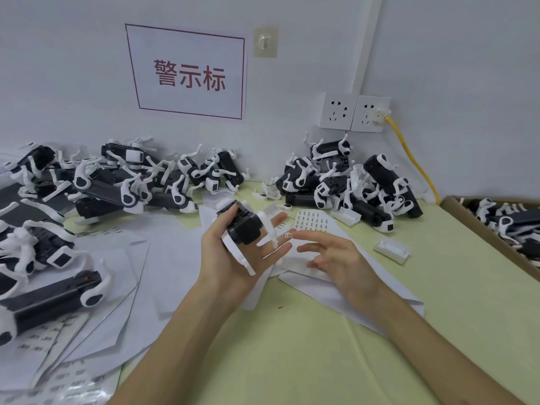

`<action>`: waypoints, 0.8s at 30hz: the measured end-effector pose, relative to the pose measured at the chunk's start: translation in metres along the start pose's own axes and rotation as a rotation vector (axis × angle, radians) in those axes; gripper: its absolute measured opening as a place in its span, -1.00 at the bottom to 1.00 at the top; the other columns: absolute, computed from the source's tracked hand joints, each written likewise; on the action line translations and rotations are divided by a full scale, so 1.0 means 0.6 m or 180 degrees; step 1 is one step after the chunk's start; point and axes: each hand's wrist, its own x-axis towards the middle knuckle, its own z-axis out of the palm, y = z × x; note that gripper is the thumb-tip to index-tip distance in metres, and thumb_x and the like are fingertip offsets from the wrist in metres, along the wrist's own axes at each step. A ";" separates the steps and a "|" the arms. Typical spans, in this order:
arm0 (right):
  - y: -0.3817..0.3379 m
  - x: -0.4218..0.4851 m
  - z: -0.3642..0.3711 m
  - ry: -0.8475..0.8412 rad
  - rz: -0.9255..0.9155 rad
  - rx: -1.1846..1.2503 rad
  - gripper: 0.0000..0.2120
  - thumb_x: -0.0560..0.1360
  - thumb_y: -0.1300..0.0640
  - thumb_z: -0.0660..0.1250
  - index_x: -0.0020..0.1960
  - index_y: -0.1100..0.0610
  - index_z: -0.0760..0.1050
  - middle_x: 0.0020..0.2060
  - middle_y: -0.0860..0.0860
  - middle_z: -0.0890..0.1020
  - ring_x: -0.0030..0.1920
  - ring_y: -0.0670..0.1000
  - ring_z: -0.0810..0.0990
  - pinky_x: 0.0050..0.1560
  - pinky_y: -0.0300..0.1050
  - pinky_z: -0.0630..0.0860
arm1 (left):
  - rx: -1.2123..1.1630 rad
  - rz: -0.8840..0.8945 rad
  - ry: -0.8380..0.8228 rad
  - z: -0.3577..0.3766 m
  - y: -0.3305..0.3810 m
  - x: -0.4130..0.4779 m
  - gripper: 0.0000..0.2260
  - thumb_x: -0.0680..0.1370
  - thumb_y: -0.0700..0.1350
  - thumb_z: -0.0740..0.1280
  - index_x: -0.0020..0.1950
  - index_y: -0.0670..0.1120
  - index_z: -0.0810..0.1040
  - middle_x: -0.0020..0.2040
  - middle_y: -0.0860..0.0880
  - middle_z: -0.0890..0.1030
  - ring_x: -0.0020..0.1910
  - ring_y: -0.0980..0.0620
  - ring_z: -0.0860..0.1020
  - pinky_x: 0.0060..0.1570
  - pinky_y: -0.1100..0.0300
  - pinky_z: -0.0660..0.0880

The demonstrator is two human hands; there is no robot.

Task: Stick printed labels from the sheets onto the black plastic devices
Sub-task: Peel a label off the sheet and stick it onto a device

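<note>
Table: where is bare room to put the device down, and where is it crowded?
The left hand holds the device. Bare table lies at the front, between the sheets on the left and the box on the right. Crowded: the left side and the back along the wall, under device piles.

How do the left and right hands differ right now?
The left hand lies palm up and holds a black device, thumb against its side; the right hand holds no device. The right hand carries a small label at its index fingertip; the left hand has none. The left hand's fingers lie straight under the device; the right hand's are loosely bent. Both hover close together over the sheets.
</note>
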 end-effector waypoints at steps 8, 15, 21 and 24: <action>-0.004 -0.006 0.007 0.0352 -0.0102 -0.0365 -0.58 0.33 0.18 0.29 0.09 -0.07 0.72 0.11 -0.04 0.69 0.08 -0.04 0.64 0.09 -0.14 0.49 | -0.0077 0.0002 -0.0079 -0.001 0.002 -0.002 -0.74 0.57 0.12 0.33 0.01 -0.07 0.52 0.36 -0.33 0.55 0.31 -0.49 0.51 0.43 -0.27 0.37; -0.009 -0.010 0.016 0.0711 -0.0512 -0.0807 -0.66 0.39 0.17 0.32 0.02 -0.15 0.72 0.08 -0.15 0.66 0.00 0.12 0.62 0.17 -0.06 0.52 | -0.0141 0.0003 -0.0081 0.000 0.003 -0.003 -0.69 0.54 0.11 0.37 0.09 -0.10 0.47 0.35 -0.35 0.55 0.29 -0.50 0.52 0.41 -0.27 0.38; 0.001 -0.007 0.012 0.0995 -0.0760 -0.1512 -0.58 0.54 0.34 0.35 0.08 -0.20 0.65 0.09 -0.26 0.62 -0.09 -0.11 0.61 0.05 -0.18 0.49 | -0.0113 -0.0032 -0.0082 0.000 0.001 -0.002 -0.70 0.55 0.10 0.36 0.09 -0.10 0.48 0.35 -0.35 0.55 0.28 -0.50 0.52 0.38 -0.26 0.41; -0.002 -0.011 0.008 0.1236 -0.1409 -0.2071 -0.64 0.52 0.32 0.44 0.11 -0.13 0.65 0.04 -0.23 0.60 -0.09 -0.10 0.61 -0.02 -0.31 0.48 | -0.0087 -0.0084 -0.0062 -0.001 0.002 -0.001 -0.72 0.57 0.10 0.35 0.01 -0.13 0.55 0.34 -0.35 0.56 0.28 -0.51 0.52 0.42 -0.27 0.37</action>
